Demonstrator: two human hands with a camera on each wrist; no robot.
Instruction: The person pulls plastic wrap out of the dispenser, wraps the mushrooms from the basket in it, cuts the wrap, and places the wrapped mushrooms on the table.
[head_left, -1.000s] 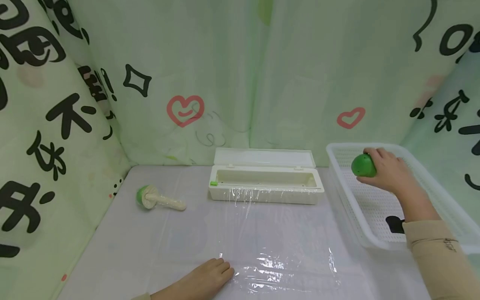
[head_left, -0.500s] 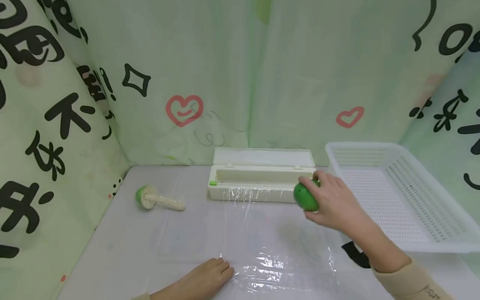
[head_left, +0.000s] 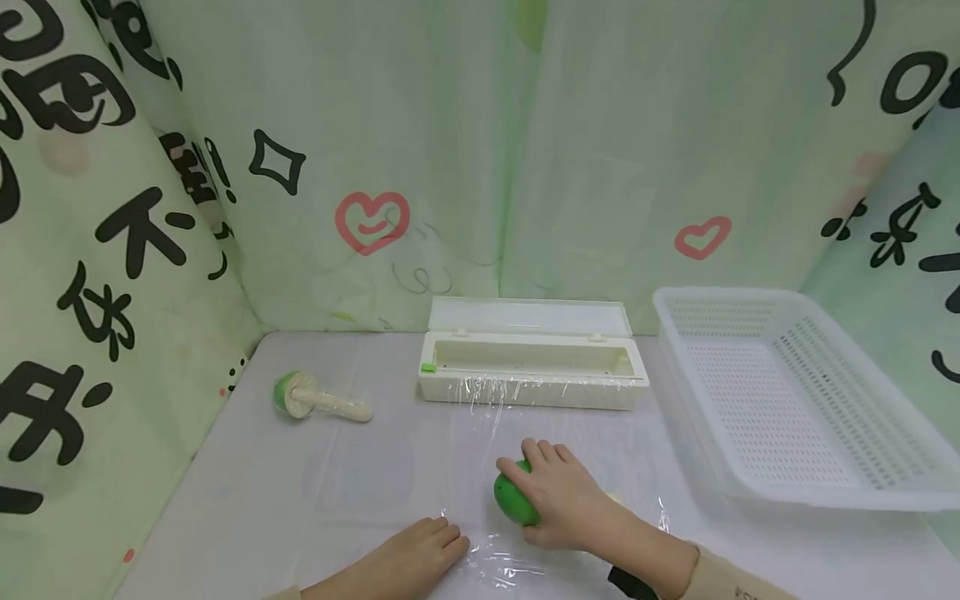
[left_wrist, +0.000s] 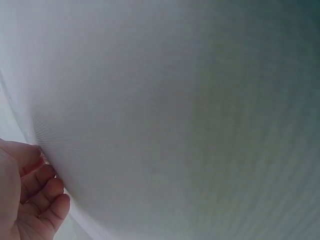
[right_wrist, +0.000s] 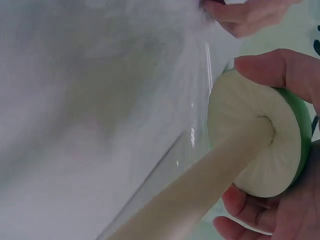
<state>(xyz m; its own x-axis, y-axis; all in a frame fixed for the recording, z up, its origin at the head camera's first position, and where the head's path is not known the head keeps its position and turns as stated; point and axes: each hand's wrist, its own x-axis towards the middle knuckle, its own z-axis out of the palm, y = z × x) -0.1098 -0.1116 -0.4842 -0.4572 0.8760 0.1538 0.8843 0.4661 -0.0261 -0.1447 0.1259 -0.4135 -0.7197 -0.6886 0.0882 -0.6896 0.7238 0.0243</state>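
Observation:
My right hand [head_left: 562, 500] grips a toy mushroom by its green cap [head_left: 514, 495], low over the plastic wrap. In the right wrist view the mushroom's pale stem [right_wrist: 200, 180] sticks out from the cream underside, away from the palm. My left hand [head_left: 408, 558] pinches the near edge of the plastic wrap [head_left: 420, 467] between thumb and curled fingers, as the left wrist view [left_wrist: 40, 190] shows. The clear sheet stretches over the table to a white wrap dispenser [head_left: 528, 392] with its lid raised. A second green-capped mushroom, shiny as if wrapped, [head_left: 330, 404] lies on its side at left.
A white perforated basket [head_left: 795, 492] stands at the right of the table. Behind the dispenser hangs a pale green printed curtain [head_left: 585, 167], which also closes off both sides. Glare on the film makes its outline hard to follow.
My right hand has brought the mushroom out of the basket, leftward and toward me, past the dispenser to above the wrap. The left hand stays where it was.

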